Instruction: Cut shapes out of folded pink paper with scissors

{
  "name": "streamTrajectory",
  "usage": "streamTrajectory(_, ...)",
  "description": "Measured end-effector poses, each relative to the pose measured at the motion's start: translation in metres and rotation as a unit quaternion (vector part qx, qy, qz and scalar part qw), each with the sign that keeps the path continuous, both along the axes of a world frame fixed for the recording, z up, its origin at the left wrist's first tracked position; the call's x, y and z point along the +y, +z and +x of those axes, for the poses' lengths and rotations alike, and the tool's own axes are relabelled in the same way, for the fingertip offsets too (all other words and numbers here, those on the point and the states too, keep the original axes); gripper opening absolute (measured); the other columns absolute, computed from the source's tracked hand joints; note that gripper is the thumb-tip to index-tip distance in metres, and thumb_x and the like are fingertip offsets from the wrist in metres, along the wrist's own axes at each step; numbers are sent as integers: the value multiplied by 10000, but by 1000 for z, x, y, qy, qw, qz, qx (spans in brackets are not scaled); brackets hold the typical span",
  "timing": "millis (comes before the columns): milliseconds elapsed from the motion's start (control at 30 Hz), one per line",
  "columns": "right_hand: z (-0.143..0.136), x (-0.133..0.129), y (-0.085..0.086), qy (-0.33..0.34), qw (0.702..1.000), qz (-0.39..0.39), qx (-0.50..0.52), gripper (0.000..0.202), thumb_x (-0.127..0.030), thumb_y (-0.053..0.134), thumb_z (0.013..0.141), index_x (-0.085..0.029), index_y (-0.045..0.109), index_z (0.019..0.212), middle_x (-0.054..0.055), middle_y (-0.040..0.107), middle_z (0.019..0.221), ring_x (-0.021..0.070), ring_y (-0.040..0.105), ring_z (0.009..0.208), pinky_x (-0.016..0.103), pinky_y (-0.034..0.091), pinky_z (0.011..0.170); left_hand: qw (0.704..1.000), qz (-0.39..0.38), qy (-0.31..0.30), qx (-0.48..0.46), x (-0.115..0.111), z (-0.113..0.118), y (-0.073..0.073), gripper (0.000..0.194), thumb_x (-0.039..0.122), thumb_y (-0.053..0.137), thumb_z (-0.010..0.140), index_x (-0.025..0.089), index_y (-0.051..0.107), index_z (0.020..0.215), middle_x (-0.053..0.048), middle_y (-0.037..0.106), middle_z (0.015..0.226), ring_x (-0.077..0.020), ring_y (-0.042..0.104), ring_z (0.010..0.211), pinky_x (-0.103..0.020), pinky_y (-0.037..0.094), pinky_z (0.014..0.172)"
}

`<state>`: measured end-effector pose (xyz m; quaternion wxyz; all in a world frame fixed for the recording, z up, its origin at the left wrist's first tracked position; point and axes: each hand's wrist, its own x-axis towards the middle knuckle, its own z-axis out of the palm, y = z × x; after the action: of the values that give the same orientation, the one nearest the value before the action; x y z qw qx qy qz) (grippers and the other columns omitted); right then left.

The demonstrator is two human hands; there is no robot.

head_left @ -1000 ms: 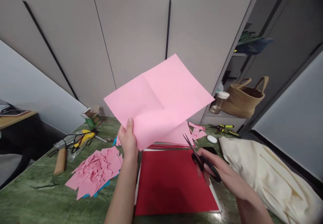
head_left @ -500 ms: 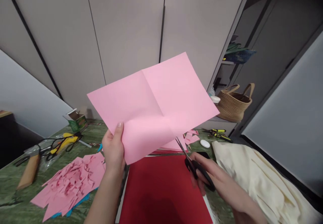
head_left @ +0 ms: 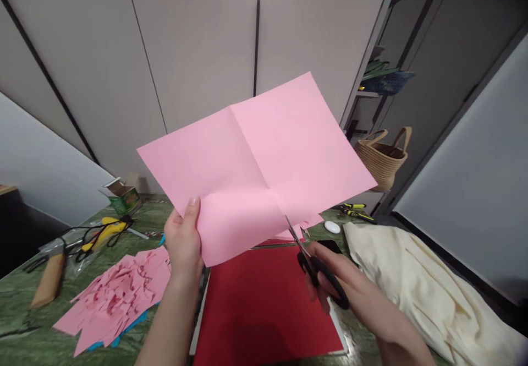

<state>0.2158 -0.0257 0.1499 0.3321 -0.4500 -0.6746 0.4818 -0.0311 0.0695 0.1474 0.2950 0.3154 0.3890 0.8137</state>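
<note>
A large pink paper sheet (head_left: 251, 168) with fold creases is held up above the table. My left hand (head_left: 185, 239) pinches its lower left edge, thumb on the front. In my right hand (head_left: 338, 272) are black-handled scissors (head_left: 306, 256), their blades pointing up and left at the sheet's lower edge near the crease. Below both hands lies red paper (head_left: 264, 305) on a white-edged sheet or board. To the left is a heap of cut pink paper pieces (head_left: 119, 294), with blue paper showing under it.
Left on the green table (head_left: 20, 300) are a wooden-handled tool (head_left: 48, 280), a yellow tool (head_left: 105, 233) and a green box (head_left: 124, 196). Cream cloth (head_left: 421, 283), a white oval object (head_left: 332, 227) and pliers (head_left: 358, 214) lie right. Behind stands a woven basket (head_left: 381, 159).
The view has shifted slightly. The pink sheet's right side reaches further right and its top right corner is higher. Both hands keep their holds, and the scissor tips remain by the lower edge.
</note>
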Motion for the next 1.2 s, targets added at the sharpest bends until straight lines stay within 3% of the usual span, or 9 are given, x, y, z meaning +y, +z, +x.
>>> streamTrajectory(333,0,-3,2,2,1000,14,-9,208,-254,409,918,-190,449,1112,-20,575,705,90,500,583,204,416,542,1000,14,8,9,-6,3,3,372,356,640,724,140,647,1027,-84,664,1033,-175,630,872,-234,522,715)
streamTrajectory(933,-3,-2,-1,-22,999,24,-28,220,-290,407,916,-192,472,1102,7,575,746,114,503,631,227,416,553,999,33,-20,5,-6,0,2,376,361,633,739,149,637,1049,-81,674,997,-185,634,882,-267,511,776)
streamTrajectory(1200,-5,-2,5,-4,999,20,-29,151,-302,382,926,-193,485,944,3,559,726,117,480,626,232,390,567,999,33,-19,4,-8,1,4,382,367,633,737,149,632,1050,-82,678,995,-206,631,919,-295,506,814)
